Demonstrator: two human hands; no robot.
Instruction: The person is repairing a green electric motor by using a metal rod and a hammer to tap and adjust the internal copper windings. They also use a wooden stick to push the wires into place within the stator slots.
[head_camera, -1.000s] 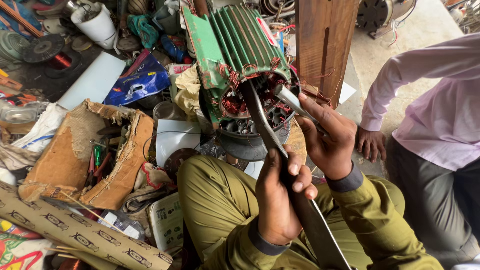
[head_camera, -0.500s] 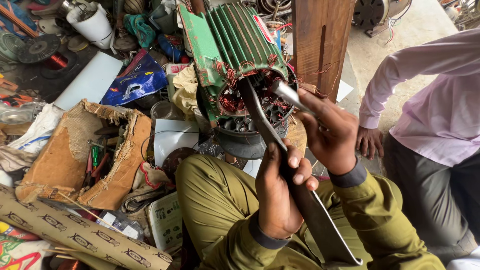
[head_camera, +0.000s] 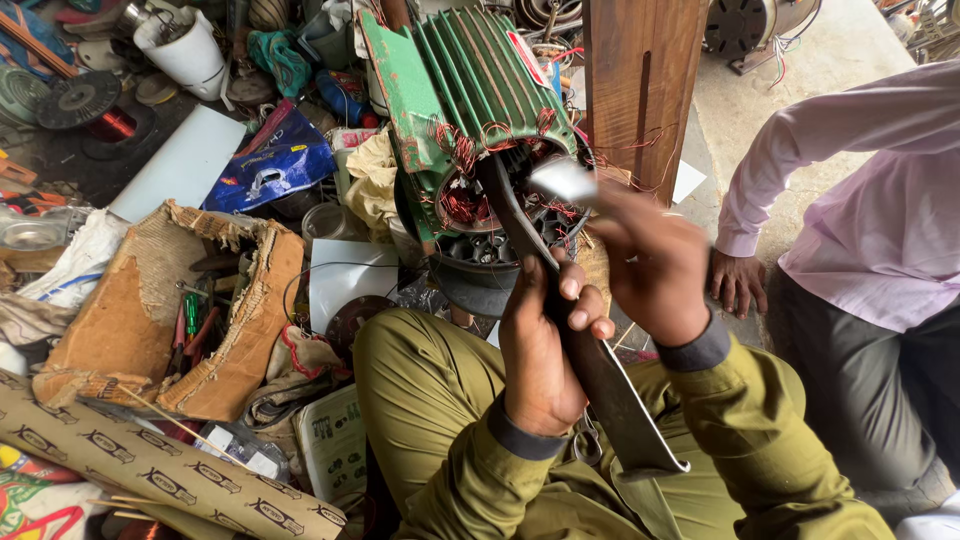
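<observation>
left hand – clenched on flat bar | right hand – gripping hammer | bar tip inside motor

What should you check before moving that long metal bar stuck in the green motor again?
1. Left hand wrapped round the flat metal bar: ok.
2. Bar's tip inside the green motor's open end, among the copper windings: ok.
3. Right hand grip on the small shiny tool: cannot tell, blurred.
4. Motor steady: cannot tell.
5. Other person's hand away from the bar: ok.
</observation>
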